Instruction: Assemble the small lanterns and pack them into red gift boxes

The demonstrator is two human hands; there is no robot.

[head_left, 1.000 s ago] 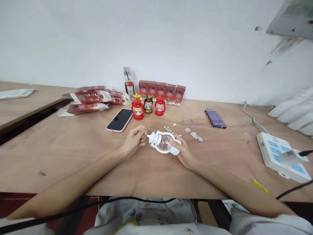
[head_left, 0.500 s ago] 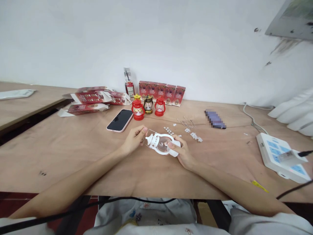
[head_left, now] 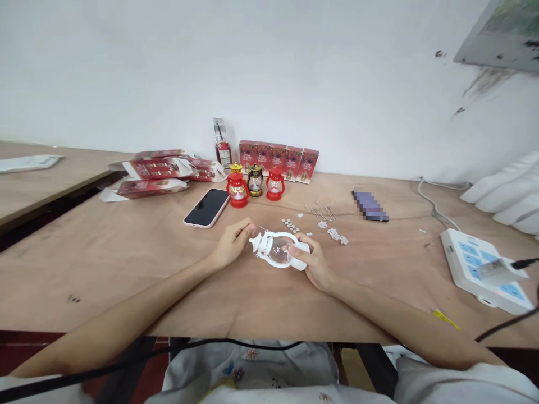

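Observation:
My right hand (head_left: 315, 261) is wrapped round the base of a small white lantern (head_left: 275, 249) with a clear globe, lying on its side above the table, its top toward the left. My left hand (head_left: 234, 241) pinches a thin wire handle (head_left: 261, 227) beside the lantern's cap; one end of the wire meets the lantern's side. Just beyond the hands lie several round button cells (head_left: 290, 225), some loose wire handles (head_left: 322, 211) and small white plastic pieces (head_left: 333, 233).
Behind stand red lanterns (head_left: 238, 191), a bronze lantern (head_left: 255, 180) and red boxes (head_left: 277, 159). Flattened cartons (head_left: 154, 168) and a phone (head_left: 207, 208) lie left. On the right are another phone (head_left: 370, 206) and a white power strip (head_left: 484, 272). A black cable (head_left: 236, 343) crosses in front.
My left hand has shifted slightly, and the wire handle has swung closer to the lantern's cap. The right hand keeps its hold on the lantern.

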